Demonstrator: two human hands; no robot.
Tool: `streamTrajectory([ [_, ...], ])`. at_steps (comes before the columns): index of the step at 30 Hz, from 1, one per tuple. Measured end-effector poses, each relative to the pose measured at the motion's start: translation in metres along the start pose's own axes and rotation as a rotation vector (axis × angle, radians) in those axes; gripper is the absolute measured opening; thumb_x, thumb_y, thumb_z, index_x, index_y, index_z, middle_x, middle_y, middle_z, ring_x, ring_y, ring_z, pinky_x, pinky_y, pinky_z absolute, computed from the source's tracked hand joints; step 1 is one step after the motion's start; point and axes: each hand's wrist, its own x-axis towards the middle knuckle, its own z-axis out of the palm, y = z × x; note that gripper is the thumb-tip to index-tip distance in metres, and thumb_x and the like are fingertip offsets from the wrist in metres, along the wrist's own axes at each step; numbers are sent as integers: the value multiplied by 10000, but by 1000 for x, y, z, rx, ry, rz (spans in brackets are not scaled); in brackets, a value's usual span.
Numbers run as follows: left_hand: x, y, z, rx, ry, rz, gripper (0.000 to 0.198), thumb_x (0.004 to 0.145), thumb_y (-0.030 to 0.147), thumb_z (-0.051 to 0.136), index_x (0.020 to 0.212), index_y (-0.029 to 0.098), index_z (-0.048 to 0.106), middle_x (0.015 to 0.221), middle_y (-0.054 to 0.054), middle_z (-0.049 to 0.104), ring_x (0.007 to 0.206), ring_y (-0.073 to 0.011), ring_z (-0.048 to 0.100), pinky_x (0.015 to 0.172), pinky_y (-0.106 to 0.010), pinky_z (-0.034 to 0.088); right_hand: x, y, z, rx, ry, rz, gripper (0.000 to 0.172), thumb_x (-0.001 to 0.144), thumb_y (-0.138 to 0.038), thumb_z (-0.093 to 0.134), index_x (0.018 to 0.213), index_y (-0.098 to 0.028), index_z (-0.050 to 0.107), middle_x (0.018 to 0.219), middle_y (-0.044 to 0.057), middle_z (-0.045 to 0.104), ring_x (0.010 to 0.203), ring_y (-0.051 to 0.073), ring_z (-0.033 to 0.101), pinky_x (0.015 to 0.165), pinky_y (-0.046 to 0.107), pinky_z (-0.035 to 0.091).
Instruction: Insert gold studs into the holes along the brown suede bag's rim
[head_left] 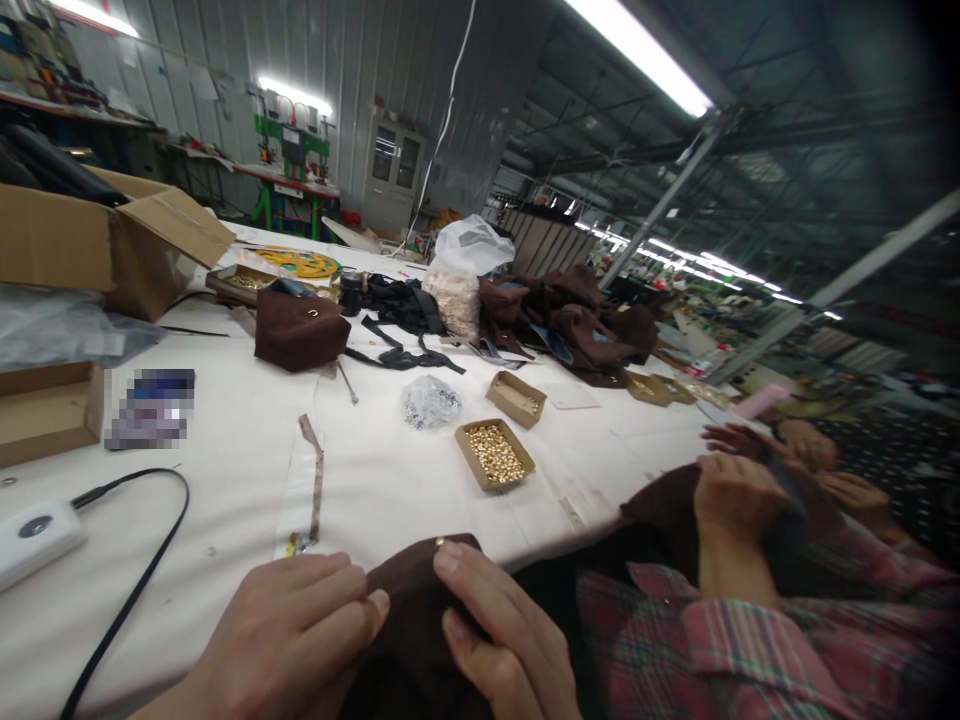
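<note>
Both my hands rest on a dark brown fabric piece [409, 600] at the table's near edge. My left hand [292, 625] is curled, its fingertips pinching the fabric's left edge. My right hand [499, 640] presses on the fabric with thumb and fingers gripping it, next to a small gold stud [440, 543] set in the cloth. A small cardboard tray of gold studs [495, 453] lies just beyond on the white table [225, 440].
A co-worker in a plaid sleeve [750, 630] handles brown fabric at the right. A brown pouch [298, 330], black straps [401, 320], a pile of brown pieces [577, 320], open cardboard boxes [112, 240], a white device with a black cable [34, 535] and a bag of small parts [430, 402] lie on the table.
</note>
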Motion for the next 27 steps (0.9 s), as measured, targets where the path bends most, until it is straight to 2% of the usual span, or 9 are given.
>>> streamTrajectory([
  [5, 3, -7, -8, -56, -37, -34, 256, 1065, 59, 547, 902, 229, 449, 728, 22, 493, 648, -172, 443, 593, -369, 241, 10, -2, 1, 102, 1, -19, 255, 1034, -15, 574, 904, -212, 671, 1097, 36, 881, 958, 185, 874, 864, 302, 747],
  [7, 10, -8, -15, -146, -64, -143, 276, 1040, 125, 673, 904, 236, 460, 775, 30, 554, 700, -166, 525, 596, -315, 340, 18, -1, -1, 148, -50, -37, 261, 1034, -10, 546, 902, -210, 652, 1062, 40, 874, 946, 167, 862, 824, 276, 729],
  [9, 19, -6, -24, -285, -145, -278, 248, 948, 77, 725, 1038, 249, 571, 994, 7, 694, 914, -178, 667, 757, -258, 532, 26, 0, -3, 162, -77, -21, 264, 1036, -9, 522, 908, -209, 639, 1037, 48, 863, 951, 161, 848, 811, 274, 715],
  [10, 24, -5, -27, -351, -208, -321, 345, 912, 35, 691, 1159, 264, 614, 1157, -9, 731, 1065, -187, 702, 896, -254, 587, 29, 0, -3, 169, -73, -16, 268, 1040, -12, 508, 911, -211, 632, 1022, 51, 855, 946, 158, 840, 807, 275, 709],
  [13, 32, -1, -30, -473, -333, -284, 580, 933, -10, 561, 1404, 324, 606, 1432, -17, 718, 1309, -184, 701, 1117, -259, 589, 34, 0, -6, 196, -93, -22, 259, 1043, -8, 491, 969, -210, 635, 985, 57, 828, 934, 150, 819, 805, 276, 692],
  [16, 30, -1, -21, -495, -266, -170, 471, 1038, 28, 512, 1388, 324, 620, 1317, -15, 777, 1159, -161, 771, 1032, -229, 625, 31, 2, -11, 181, -169, -44, 256, 1039, -8, 517, 1088, -210, 666, 1036, 57, 836, 992, 152, 827, 854, 268, 693],
  [21, 24, -4, -9, -203, -100, -13, 569, 1000, -19, 405, 1478, 229, 591, 1228, -84, 811, 1028, -202, 813, 854, -269, 654, 15, 1, -22, -33, -149, 42, 180, 1108, -183, 588, 1134, -256, 750, 1192, 57, 858, 1004, 192, 859, 880, 292, 730],
  [24, 31, 0, -10, -102, -75, 33, 551, 980, -30, 369, 1426, 215, 583, 1043, -38, 808, 829, -191, 787, 677, -280, 598, 9, 3, -27, -48, -145, 65, 161, 1109, -193, 614, 1107, -271, 754, 1136, 30, 871, 981, 198, 870, 866, 303, 743],
  [27, 35, 2, -7, -96, -100, 30, 547, 963, -31, 372, 1401, 227, 575, 933, 1, 765, 717, -184, 721, 602, -297, 530, 8, 6, -29, -51, -141, 55, 188, 1123, -159, 580, 1101, -249, 743, 1086, 19, 877, 1010, 185, 872, 894, 288, 733],
])
